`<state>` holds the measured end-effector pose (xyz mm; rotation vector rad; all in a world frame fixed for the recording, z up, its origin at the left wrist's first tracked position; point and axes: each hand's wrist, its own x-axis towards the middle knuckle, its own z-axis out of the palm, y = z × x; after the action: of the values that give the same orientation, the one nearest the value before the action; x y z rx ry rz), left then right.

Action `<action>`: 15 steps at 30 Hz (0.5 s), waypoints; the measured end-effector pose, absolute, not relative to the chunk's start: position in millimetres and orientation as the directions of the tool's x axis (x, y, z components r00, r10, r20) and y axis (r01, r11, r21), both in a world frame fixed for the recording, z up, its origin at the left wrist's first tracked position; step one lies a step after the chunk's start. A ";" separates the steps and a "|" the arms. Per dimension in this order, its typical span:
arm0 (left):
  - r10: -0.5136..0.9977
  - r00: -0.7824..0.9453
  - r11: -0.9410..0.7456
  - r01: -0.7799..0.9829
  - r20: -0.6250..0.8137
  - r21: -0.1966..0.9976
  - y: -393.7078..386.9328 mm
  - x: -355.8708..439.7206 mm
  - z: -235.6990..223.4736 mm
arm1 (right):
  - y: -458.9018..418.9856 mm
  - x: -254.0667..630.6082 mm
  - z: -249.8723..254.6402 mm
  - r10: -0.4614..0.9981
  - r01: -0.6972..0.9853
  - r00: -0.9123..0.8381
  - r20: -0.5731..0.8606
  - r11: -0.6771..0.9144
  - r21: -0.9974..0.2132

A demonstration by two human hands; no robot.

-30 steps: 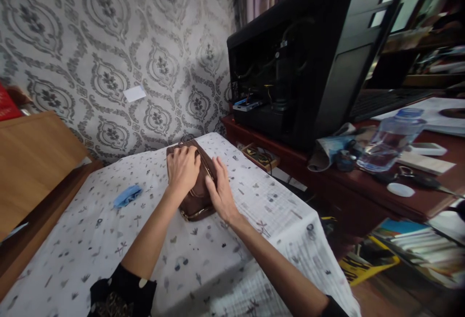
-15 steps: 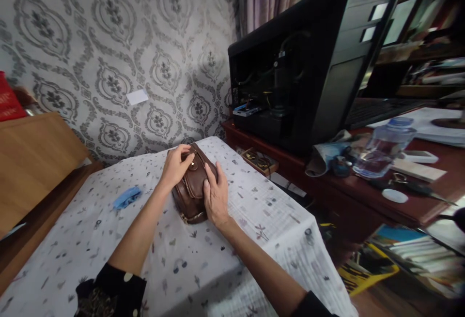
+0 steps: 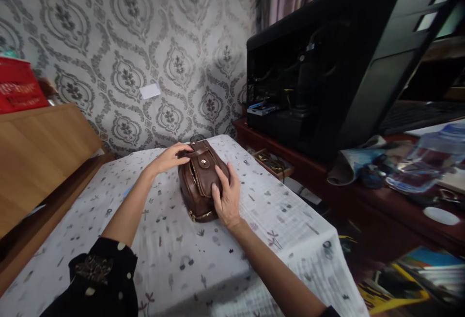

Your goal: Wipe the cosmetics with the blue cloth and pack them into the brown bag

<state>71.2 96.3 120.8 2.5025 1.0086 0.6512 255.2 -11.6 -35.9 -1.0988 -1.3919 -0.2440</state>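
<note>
A brown leather bag [image 3: 205, 174] lies on the cloth-covered table, with a snap-button strap and a partly open zipper along its left upper side. A brass zipper shows at its near end. My left hand [image 3: 169, 158] reaches over the bag's far left edge near the strap, thumb and fingers apart; what the fingertips touch is partly hidden. My right hand [image 3: 228, 197] lies against the right side of the bag, its fingers stretched over the top and its thumb nearer me.
A dark computer case [image 3: 308, 75] stands on the reddish desk [image 3: 392, 220] at the right, with a clear plastic bottle [image 3: 425, 162] near it. Leftwards is a wooden panel [image 3: 43, 147] with a red box [image 3: 20, 87] above. Blue fabric [image 3: 127, 191] peeks out behind my left forearm.
The view has turned, so the bag sits farther right in it. My left hand has shifted left off the strap's button toward the bag's edge. My right hand stays on the bag.
</note>
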 end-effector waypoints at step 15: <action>0.807 0.361 -0.566 0.697 0.467 0.440 135.4 84.1 109.8 | -12.5 256.4 -36.1 0.460 0.705 0.231 0.857 0.527 -0.474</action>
<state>84.1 135.4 109.8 2.4497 1.3686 0.9881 256.4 -12.5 -36.1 -1.0929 -1.4053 -0.2256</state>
